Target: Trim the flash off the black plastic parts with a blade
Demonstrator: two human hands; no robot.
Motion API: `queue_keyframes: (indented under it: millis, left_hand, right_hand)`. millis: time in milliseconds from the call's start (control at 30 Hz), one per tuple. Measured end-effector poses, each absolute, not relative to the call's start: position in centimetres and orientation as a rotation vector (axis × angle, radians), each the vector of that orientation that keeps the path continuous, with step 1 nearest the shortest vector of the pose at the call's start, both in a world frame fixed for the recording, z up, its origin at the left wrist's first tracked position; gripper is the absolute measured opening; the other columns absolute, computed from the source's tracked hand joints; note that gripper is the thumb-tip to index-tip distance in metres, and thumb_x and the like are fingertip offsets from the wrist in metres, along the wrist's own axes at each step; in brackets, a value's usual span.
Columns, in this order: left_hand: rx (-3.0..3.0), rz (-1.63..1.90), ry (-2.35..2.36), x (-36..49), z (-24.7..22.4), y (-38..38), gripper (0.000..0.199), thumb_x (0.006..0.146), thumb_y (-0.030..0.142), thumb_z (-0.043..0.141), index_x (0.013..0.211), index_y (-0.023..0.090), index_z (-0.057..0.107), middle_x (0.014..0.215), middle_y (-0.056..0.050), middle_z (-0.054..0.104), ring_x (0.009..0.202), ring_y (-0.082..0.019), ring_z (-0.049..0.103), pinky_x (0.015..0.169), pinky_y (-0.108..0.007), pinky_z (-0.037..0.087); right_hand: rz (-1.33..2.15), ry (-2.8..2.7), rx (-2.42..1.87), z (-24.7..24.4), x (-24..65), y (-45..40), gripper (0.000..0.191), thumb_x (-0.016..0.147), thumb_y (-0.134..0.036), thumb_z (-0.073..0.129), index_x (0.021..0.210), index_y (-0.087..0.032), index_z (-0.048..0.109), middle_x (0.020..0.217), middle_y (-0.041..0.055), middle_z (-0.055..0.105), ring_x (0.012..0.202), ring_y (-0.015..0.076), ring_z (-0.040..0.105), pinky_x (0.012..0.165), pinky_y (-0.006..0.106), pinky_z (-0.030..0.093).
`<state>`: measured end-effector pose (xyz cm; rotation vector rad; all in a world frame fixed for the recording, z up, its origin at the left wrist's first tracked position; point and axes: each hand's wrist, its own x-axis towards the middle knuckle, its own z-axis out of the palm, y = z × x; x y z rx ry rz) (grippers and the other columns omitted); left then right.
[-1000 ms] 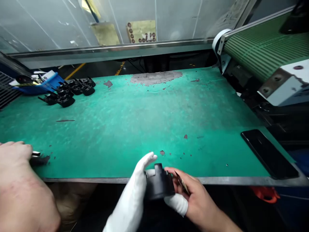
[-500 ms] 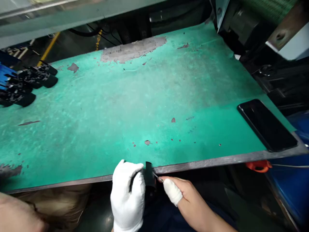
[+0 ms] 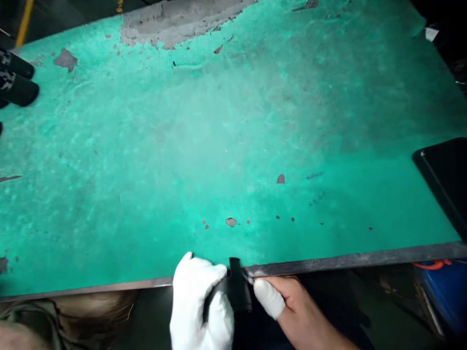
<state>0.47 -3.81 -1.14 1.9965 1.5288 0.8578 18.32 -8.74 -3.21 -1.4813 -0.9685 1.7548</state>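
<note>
My left hand (image 3: 200,304), in a white glove, is closed round a black plastic part (image 3: 238,289) at the table's front edge. A narrow tab of that part sticks up past the edge. My right hand (image 3: 288,299) is bare except for a white cover on the thumb. Its thumb and forefinger pinch a thin metal tool (image 3: 248,277), most of which the fingers hide. The tool's tip meets the right side of the black part; whether it cuts in or only touches, I cannot make out.
The worn green tabletop (image 3: 219,136) has a grey bare patch along its back edge. Several black cylindrical parts (image 3: 20,87) stand at the far left. A black phone (image 3: 443,180) lies at the right. Below the right edge are an orange object (image 3: 432,265) and a blue container (image 3: 443,296).
My view has tipped down and come closer to the table, so the machinery behind has left the frame. Both hands keep their grips at the edge, with little movement between them.
</note>
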Motion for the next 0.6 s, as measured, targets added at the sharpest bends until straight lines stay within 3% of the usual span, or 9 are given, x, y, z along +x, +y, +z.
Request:
queue_keyframes:
  millis: [167,267,333,400,533,600]
  left_hand:
    - [2.010,0.877,1.505,0.4,-1.6,-3.8,0.026,0.090,0.017,0.055,0.111,0.027,0.066,0.104,-0.002,0.063,0.096,-0.021,0.060,0.117,-0.056,0.034]
    - [2.019,0.876,1.562,0.6,-1.7,-3.7,0.020,0.092,0.018,0.055,0.107,0.026,0.065,0.103,-0.001,0.064,0.099,-0.020,0.061,0.118,-0.052,0.036]
    - [2.019,0.824,1.619,0.6,-1.4,-3.8,0.016,0.093,0.023,0.055,0.105,0.026,0.065,0.105,-0.002,0.066,0.107,-0.022,0.062,0.117,-0.053,0.037]
    - [1.977,0.732,1.624,0.1,-0.7,-4.0,0.022,0.094,0.031,0.054,0.114,0.027,0.064,0.114,-0.005,0.067,0.117,-0.027,0.060,0.114,-0.054,0.043]
    - [1.872,0.679,1.499,-1.3,1.6,-4.6,0.047,0.092,0.040,0.055,0.138,0.034,0.051,0.120,-0.006,0.069,0.111,-0.029,0.067,0.090,-0.046,0.063]
    - [1.869,0.685,1.458,-1.5,2.9,-5.1,0.059,0.086,0.043,0.063,0.142,0.038,0.047,0.122,-0.006,0.069,0.111,-0.030,0.068,0.083,-0.044,0.066]
  right_hand:
    - [1.668,-0.906,-1.484,-3.1,17.5,-9.2,0.042,0.103,-0.047,0.039,0.077,-0.021,0.059,0.076,0.0017,0.056,0.083,0.0207,0.055,0.082,0.033,0.045]
    - [1.609,-0.891,-1.434,-3.5,16.9,-10.5,0.035,0.099,-0.050,0.048,0.108,-0.021,0.065,0.075,0.0012,0.058,0.073,0.0184,0.057,0.072,0.030,0.048]
    - [1.573,-0.918,-1.401,-3.7,16.5,-11.2,0.054,0.090,-0.052,0.062,0.134,-0.023,0.054,0.076,-0.0012,0.057,0.063,0.0145,0.053,0.061,0.026,0.046]
    - [1.522,-0.954,-1.408,-3.4,16.4,-11.1,0.063,0.089,-0.049,0.066,0.144,-0.024,0.047,0.081,-0.0007,0.058,0.064,0.0137,0.054,0.062,0.025,0.047]
    - [1.448,-0.936,-1.324,-1.2,16.8,-9.4,0.035,0.097,-0.035,0.055,0.129,-0.023,0.064,0.102,0.0063,0.067,0.095,0.0206,0.062,0.093,0.033,0.048]
    - [1.573,-0.841,-1.155,-0.1,16.7,-8.4,0.029,0.097,-0.033,0.054,0.121,-0.023,0.069,0.099,0.0048,0.068,0.093,0.0209,0.061,0.090,0.033,0.048]
